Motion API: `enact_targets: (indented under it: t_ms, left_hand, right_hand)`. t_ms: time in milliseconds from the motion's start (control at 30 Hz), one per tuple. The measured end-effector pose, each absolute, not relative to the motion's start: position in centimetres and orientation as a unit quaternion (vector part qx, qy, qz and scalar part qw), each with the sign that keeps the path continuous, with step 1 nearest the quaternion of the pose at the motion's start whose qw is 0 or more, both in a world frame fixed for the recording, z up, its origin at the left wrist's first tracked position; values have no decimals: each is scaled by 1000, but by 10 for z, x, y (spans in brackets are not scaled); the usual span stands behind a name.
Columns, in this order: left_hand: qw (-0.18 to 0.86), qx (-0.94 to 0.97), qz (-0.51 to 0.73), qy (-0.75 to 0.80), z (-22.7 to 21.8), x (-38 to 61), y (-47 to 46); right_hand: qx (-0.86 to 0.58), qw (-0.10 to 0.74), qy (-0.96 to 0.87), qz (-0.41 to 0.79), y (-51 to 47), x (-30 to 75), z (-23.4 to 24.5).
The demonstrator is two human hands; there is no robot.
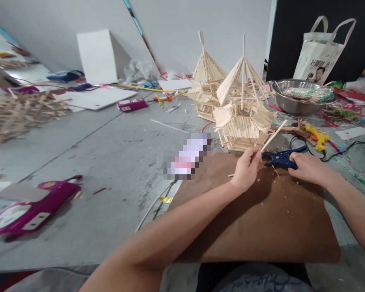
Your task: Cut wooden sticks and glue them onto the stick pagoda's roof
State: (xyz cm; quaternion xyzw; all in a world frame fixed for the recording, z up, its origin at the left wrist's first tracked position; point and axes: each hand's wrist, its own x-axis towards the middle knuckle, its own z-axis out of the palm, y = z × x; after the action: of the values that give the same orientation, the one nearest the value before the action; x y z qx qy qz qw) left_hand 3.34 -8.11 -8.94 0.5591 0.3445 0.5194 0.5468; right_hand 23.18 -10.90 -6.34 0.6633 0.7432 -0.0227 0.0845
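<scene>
My left hand (247,167) pinches a thin wooden stick (275,134), which slants up to the right. In my right hand (310,167) are the handles of dark blue hand cutters (280,159). Their head points left, close to my left fingers and the stick's lower end; whether the jaws touch the stick cannot be made out. Under both hands lies a brown board (255,227) with small wood bits on it. Just beyond the hands stands a pavilion model (241,125) built of wooden sticks, with a pointed roof frame.
A second stick pavilion (205,77) stands behind the first. A blurred-out phone-like object (188,156) lies left of the board, with cables. To the right are a yellow glue gun (318,138) and a metal bowl (304,106). Purple power strips (53,207) and a stick pile (24,113) lie left.
</scene>
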Motion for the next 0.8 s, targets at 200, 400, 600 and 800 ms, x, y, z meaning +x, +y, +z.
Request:
enact_targets:
  t_ms: [200, 400, 600, 800]
  left_hand:
    - [515, 587, 525, 338, -89, 30, -84]
    - [523, 582, 535, 320, -88, 31, -82]
    - [559, 567, 518, 314, -97, 35, -83]
    - [560, 579, 503, 313, -97, 36, -85]
  right_hand:
    - [707, -1, 708, -4, -110, 242, -59]
    - [691, -171, 702, 2, -114, 244, -53]
    - [589, -443, 655, -166, -117, 240, -65]
    - [560, -508, 613, -228, -114, 241, -82]
